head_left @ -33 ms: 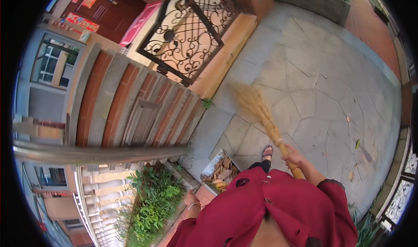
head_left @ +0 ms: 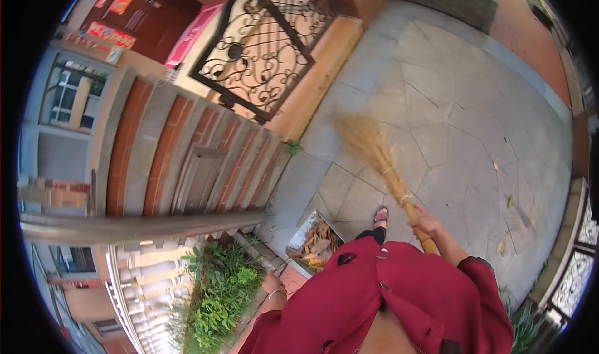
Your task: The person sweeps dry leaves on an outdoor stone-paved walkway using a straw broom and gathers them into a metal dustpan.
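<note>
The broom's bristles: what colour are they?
Straw yellow-tan, on the broom in the head view.

Blurred at the bristle end: straw broom (head_left: 374,151), fanned tip smeared against the paving. Handle's lower length hidden behind the right hand (head_left: 426,222) and the red coat (head_left: 399,298). Left hand (head_left: 272,285) barely showing past the coat's edge, grip impossible to judge. Dustpan (head_left: 315,242) partly covered by the coat, its handle too thin to trace. Only one sandalled foot (head_left: 381,215) seen, the other concealed. Small scraps on the stone paving (head_left: 474,135) too tiny to identify.
</note>
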